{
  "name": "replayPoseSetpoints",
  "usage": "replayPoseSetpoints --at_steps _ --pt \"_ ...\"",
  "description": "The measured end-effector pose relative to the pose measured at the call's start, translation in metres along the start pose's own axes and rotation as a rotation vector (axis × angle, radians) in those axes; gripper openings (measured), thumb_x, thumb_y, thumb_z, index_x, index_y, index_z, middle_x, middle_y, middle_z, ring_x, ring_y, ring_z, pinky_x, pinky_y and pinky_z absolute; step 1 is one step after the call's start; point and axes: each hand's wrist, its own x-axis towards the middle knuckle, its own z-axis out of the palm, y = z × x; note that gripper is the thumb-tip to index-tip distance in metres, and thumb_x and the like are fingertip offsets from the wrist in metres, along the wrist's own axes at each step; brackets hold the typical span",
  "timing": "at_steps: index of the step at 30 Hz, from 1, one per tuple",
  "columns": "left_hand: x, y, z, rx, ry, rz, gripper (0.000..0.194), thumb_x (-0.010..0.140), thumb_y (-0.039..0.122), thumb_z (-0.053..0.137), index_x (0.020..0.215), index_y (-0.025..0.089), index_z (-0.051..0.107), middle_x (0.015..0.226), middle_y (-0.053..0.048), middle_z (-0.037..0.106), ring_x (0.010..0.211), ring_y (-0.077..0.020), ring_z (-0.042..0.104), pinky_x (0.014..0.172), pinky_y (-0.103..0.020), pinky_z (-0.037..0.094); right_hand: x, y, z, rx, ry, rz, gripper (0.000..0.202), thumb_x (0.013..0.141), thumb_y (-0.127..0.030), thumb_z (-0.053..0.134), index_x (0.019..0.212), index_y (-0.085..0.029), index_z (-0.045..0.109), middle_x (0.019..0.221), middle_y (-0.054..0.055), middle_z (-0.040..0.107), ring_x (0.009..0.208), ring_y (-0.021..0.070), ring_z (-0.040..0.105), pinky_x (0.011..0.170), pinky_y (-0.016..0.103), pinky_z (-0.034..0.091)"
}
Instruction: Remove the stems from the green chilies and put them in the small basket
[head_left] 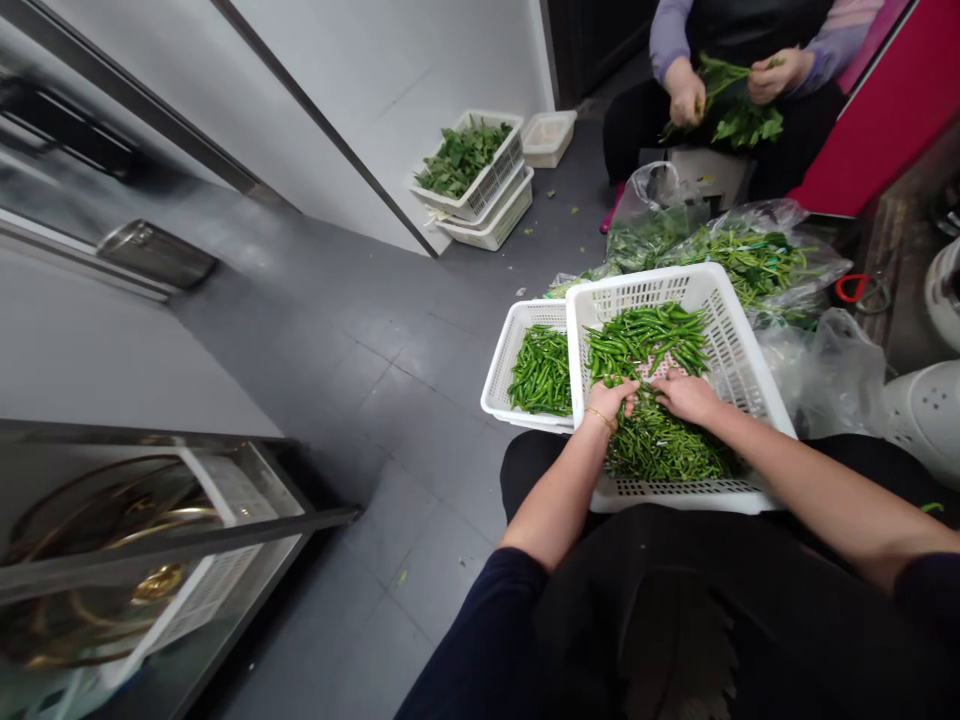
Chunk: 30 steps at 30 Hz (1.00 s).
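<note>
The floor (322, 290) is of dark grey tiles, a little shiny, with small green scraps on it, and a pale wall (412, 70) rises behind. On the left there is a metal rack (180, 550), blurred, and farther a metal cylinder (157, 252). Near the wall are stacked white crates (495, 228), the upper one filled with leaves (465, 155), just beside a small tub (551, 155). At the right side stands a red panel (870, 130). Another person (669, 40), in purple sleeves, sits there and holds leafy stalks (754, 122); plastic bags (652, 225) with greens lie on the floor between this person and the big white basket (727, 335). This basket is on the lap of the wearer and covers one side of a lower basket (495, 370). In it, green peppers (649, 330) lie at the far part and thinner green pieces (667, 445) at the near part. The left hand (611, 397) pinches peppers above them; the right hand (686, 397) has its fingers bent close beside, and I cannot tell whether they pinch something. A mark on the grey stool (709, 178) is too small for reading.
</note>
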Motion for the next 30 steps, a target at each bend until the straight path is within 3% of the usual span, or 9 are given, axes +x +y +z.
replayPoseSetpoints --at_steps 5,8,10,12,14,18,23,26,30 --pt "-0.001 0.0 -0.001 0.165 0.054 0.018 0.03 0.058 0.03 0.076 0.075 0.012 0.058 0.049 0.006 0.049 0.037 -0.0029 0.039 0.036 -0.018 0.03 0.01 -0.002 -0.004 0.176 0.023 -0.014 0.028 0.087 -0.032 0.043 0.097 -0.017 0.064 0.096 0.011 0.066 0.082 0.0195 0.061 0.069 0.029 0.045" --pt "-0.006 0.002 0.005 0.345 -0.11 0.019 0.036 0.054 0.027 0.079 0.083 0.012 0.063 0.06 0.004 0.057 0.04 -0.002 0.04 0.038 -0.017 0.031 -0.009 0.002 -0.015 0.626 0.012 -0.033 0.037 0.087 -0.044 0.039 0.083 -0.017 0.063 0.07 0.004 0.066 0.063 0.0152 0.059 0.06 0.026 0.046" --pt "-0.011 0.003 0.01 0.399 -0.257 -0.013 0.033 0.054 0.029 0.079 0.078 0.011 0.063 0.062 0.002 0.06 0.041 -0.0021 0.04 0.037 -0.018 0.031 -0.026 0.0 -0.019 0.76 0.047 -0.063 0.042 0.087 -0.048 0.037 0.075 -0.017 0.061 0.063 0.004 0.064 0.058 0.0147 0.058 0.057 0.026 0.045" --pt "-0.016 0.004 0.013 0.394 -0.325 -0.082 0.029 0.058 0.033 0.076 0.07 0.011 0.061 0.058 0.0 0.059 0.041 -0.0032 0.04 0.037 -0.018 0.031 -0.038 -0.002 -0.017 0.629 0.192 -0.068 0.041 0.088 -0.046 0.036 0.074 -0.017 0.062 0.071 0.007 0.065 0.068 0.0174 0.06 0.065 0.027 0.045" --pt "-0.019 0.005 0.012 0.36 -0.31 -0.151 0.027 0.062 0.033 0.074 0.066 0.011 0.059 0.054 -0.001 0.058 0.039 -0.0038 0.039 0.036 -0.019 0.029 -0.038 0.001 -0.011 0.392 0.293 -0.036 0.04 0.089 -0.042 0.035 0.082 -0.016 0.064 0.087 0.011 0.066 0.084 0.0217 0.06 0.075 0.03 0.044" --pt "-0.017 0.008 0.007 0.287 -0.208 -0.166 0.025 0.062 0.031 0.073 0.067 0.011 0.059 0.052 -0.002 0.057 0.036 -0.0047 0.038 0.035 -0.02 0.028 -0.005 0.025 -0.001 0.134 0.139 0.201 0.04 0.089 -0.041 0.039 0.104 -0.011 0.061 0.105 0.019 0.062 0.094 0.0271 0.06 0.079 0.035 0.044" --pt "-0.006 0.01 0.003 0.202 -0.069 -0.042 0.031 0.051 0.03 0.079 0.065 0.012 0.058 0.05 0.001 0.055 0.044 -0.0068 0.047 0.04 -0.02 0.032 0.038 0.043 0.005 0.143 0.045 0.41 0.046 0.083 -0.036 0.052 0.115 -0.004 0.052 0.11 0.025 0.059 0.099 0.0304 0.06 0.08 0.038 0.045" --pt "-0.004 0.008 0.003 0.11 -0.061 -0.046 0.033 0.048 0.03 0.079 0.061 0.012 0.055 0.049 0.001 0.054 0.049 -0.009 0.052 0.048 -0.021 0.038 0.037 0.049 0.013 0.262 0.045 0.419 0.037 0.081 -0.031 0.054 0.111 -0.008 0.055 0.103 0.02 0.064 0.094 0.0256 0.062 0.077 0.033 0.046" --pt "-0.006 0.008 0.005 -0.065 -0.112 -0.127 0.04 0.045 0.028 0.08 0.072 0.013 0.053 0.053 0.001 0.054 0.057 -0.0168 0.061 0.048 -0.023 0.039 0.026 0.062 0.017 0.319 0.048 0.422 0.032 0.089 -0.03 0.038 0.111 -0.013 0.056 0.092 0.011 0.068 0.081 0.018 0.065 0.072 0.027 0.047"
